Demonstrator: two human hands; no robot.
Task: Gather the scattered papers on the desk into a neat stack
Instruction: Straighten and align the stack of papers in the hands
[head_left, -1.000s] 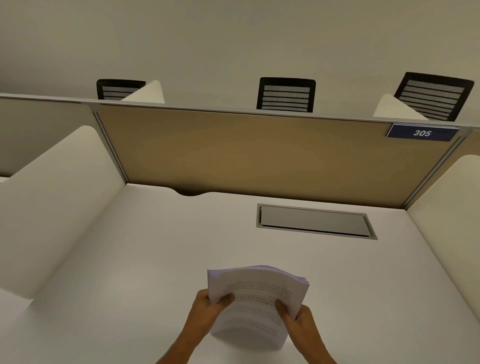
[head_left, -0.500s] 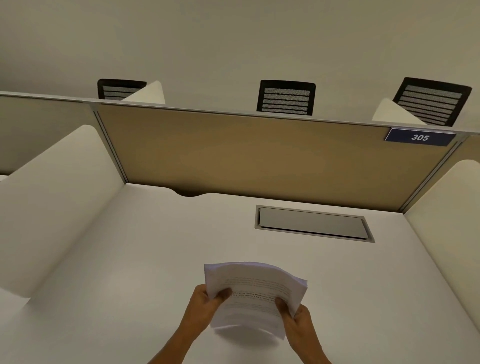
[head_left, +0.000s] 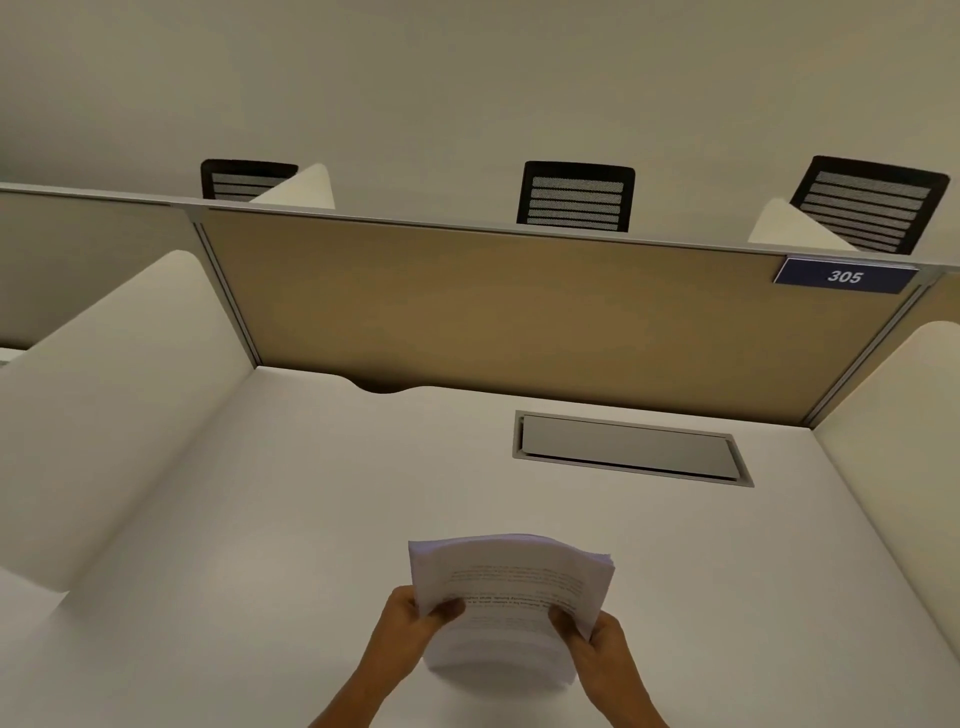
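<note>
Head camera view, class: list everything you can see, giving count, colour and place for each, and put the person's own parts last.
paper stack: one, white with printed text, held upright above the near desk
desk: one, white, fills the lower view
cable hatch: one, grey, set into the desk, far right
back partition: one, tan, behind the desk
side dividers: two, white, left and right of the desk
number plate: one, blue, reads 305, top right of the partition
office chairs: three, black mesh, beyond the partition
left hand: grips the stack's left edge
right hand: grips its right edge
</note>
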